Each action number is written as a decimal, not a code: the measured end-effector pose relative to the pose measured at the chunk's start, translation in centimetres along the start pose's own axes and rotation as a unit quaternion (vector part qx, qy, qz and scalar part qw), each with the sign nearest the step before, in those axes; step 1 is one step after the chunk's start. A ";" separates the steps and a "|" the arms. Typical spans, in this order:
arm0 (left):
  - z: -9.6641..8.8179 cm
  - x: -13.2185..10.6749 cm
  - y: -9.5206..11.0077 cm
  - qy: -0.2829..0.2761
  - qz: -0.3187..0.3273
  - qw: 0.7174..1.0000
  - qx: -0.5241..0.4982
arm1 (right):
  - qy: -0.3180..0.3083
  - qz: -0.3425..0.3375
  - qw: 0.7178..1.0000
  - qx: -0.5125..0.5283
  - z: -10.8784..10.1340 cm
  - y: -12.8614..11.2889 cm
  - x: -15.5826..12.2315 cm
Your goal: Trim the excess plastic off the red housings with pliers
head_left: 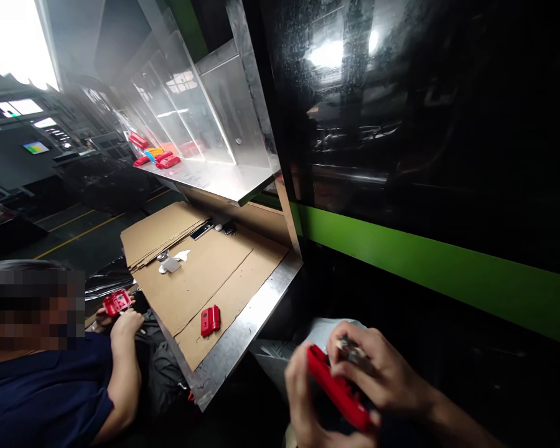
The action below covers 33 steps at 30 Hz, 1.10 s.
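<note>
Red plastic casing (338,391) gripped from underneath by left hand (303,398), pinched on top by closed right hand (382,370), near cardboard-covered steel bench (242,336).

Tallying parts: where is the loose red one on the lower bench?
In the head view, the red part lies on the cardboard by the metal table edge, left of centre, right of the co-worker's hand.

Steel bench (242,336) carries cardboard sheets (200,280); on them a red casing (210,321) and white scraps (172,262).
</note>
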<state>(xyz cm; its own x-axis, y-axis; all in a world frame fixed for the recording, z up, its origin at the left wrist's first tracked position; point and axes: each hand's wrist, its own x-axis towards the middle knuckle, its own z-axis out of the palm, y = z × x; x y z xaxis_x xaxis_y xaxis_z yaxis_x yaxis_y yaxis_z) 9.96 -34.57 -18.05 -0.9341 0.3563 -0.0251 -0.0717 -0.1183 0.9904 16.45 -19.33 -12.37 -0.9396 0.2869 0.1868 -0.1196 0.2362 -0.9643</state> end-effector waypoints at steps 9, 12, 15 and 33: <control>-5.4 4.9 2.3 -0.075 -0.059 0.951 -0.296 | 0.175 0.249 0.885 -0.351 -10.9 9.3 -6.5; -5.7 4.7 2.4 -0.214 -0.077 0.895 -0.385 | 0.190 0.275 0.860 -0.386 -12.6 11.7 -7.9; -5.2 4.6 2.3 -0.306 -0.061 0.831 -0.461 | 0.191 0.301 0.854 -0.378 -12.0 11.1 -8.4; -1.6 3.1 3.5 -0.306 -0.023 0.710 -0.634 | 0.168 0.269 0.886 -0.339 -8.9 8.1 -7.0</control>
<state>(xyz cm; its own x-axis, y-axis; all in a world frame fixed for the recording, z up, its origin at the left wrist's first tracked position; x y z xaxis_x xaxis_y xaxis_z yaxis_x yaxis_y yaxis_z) 6.28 -35.36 -14.83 -0.6215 0.6765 0.3951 -0.7166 -0.6947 0.0623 24.93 -11.19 -19.87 -0.6395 0.7608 -0.1102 0.6435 0.4514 -0.6182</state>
